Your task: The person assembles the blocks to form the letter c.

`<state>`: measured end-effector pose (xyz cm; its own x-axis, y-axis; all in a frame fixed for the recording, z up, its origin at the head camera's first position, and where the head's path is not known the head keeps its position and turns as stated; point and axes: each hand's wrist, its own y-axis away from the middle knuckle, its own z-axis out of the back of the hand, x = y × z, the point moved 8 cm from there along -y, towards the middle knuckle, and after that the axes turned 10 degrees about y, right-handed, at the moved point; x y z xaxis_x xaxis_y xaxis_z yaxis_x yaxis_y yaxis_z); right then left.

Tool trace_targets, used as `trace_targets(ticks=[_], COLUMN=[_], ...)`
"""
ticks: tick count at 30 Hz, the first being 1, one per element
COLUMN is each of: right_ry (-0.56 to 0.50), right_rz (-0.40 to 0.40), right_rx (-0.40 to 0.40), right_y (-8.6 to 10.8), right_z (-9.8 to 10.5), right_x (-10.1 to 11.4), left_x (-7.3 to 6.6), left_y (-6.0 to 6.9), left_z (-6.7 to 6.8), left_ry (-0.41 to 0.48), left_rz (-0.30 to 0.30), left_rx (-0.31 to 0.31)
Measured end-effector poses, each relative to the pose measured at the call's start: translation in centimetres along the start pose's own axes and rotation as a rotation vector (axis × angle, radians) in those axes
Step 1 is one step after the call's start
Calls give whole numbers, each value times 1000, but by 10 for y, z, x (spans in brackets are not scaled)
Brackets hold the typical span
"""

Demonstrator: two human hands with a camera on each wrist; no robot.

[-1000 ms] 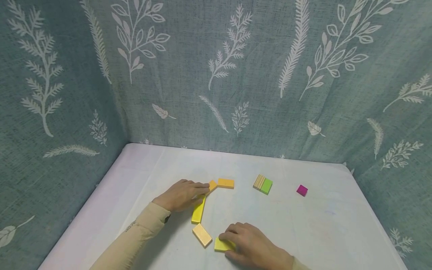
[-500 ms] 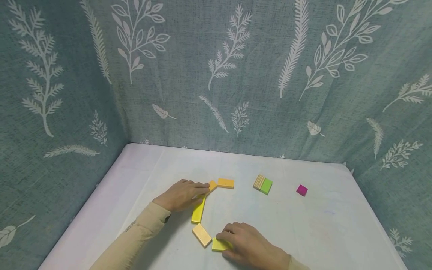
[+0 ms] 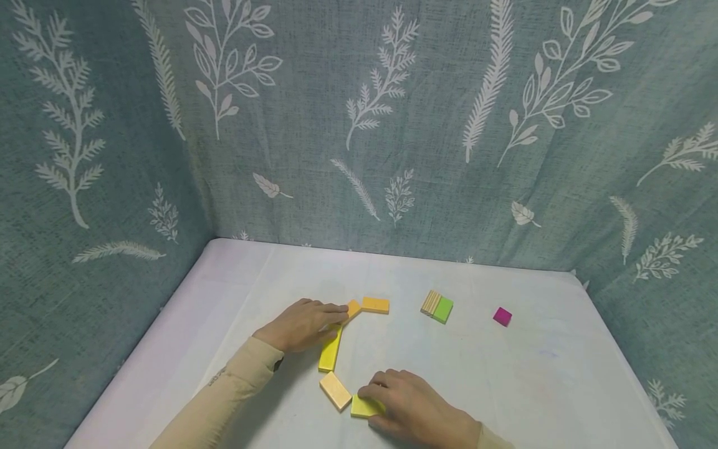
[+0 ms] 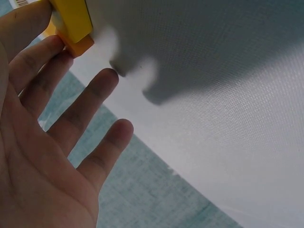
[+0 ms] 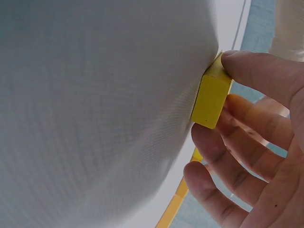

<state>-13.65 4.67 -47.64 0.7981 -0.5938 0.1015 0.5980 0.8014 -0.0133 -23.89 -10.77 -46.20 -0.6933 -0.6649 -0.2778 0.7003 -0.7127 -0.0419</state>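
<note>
In the head view my left hand (image 3: pixel 303 325) lies at a row of wooden blocks. Its thumb touches the long yellow block (image 3: pixel 330 352), and its fingertips rest at an orange block (image 3: pixel 353 308). From the left wrist the fingers look extended, with the ring and little fingers clear of the blocks (image 4: pixel 76 19). My right hand (image 3: pixel 412 402) pinches a yellow-green block (image 3: pixel 366 406) between thumb and fingers, partly covering it. That block's left end stands at the corner of a pale orange block (image 3: pixel 336 391). Its end face (image 5: pixel 209 100) shows in the right wrist view.
Another orange block (image 3: pixel 375 304) continues the row at the far end. Beyond it, to the right, several thin wooden pieces (image 3: pixel 430 302) sit against a green block (image 3: pixel 442 309). A magenta block (image 3: pixel 502 317) lies farther right on the white table (image 3: pixel 538 374). Patterned curtains surround the table.
My right hand has slid the yellow-green block a short way left, closing the gap to the pale orange block. The left hand has stayed in place.
</note>
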Motion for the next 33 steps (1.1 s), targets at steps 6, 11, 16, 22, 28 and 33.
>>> trace_targets(ticks=[6,11,16,22,28,33], right_ry=[-7,-3,-11,-40,-35,-38], right_rz=[-9,7,67,128,132,107], right_rx=[39,3,-142,-259,-345,-348], right_y=[0,2,6,13,19,21], right_z=[-1,6,20,30,40,43], right_x=[-2,-4,-4,-3,-6,-10], left_x=[0,0,0,-1,-1,-1], left_y=[0,-1,-2,-2,-2,-2], left_z=[0,0,1,3,1,-1], left_ry=[-1,-4,-9,-9,-19,-25], left_rz=[6,4,-5,-12,-7,-4], left_rx=[4,2,-8,-14,-8,-3])
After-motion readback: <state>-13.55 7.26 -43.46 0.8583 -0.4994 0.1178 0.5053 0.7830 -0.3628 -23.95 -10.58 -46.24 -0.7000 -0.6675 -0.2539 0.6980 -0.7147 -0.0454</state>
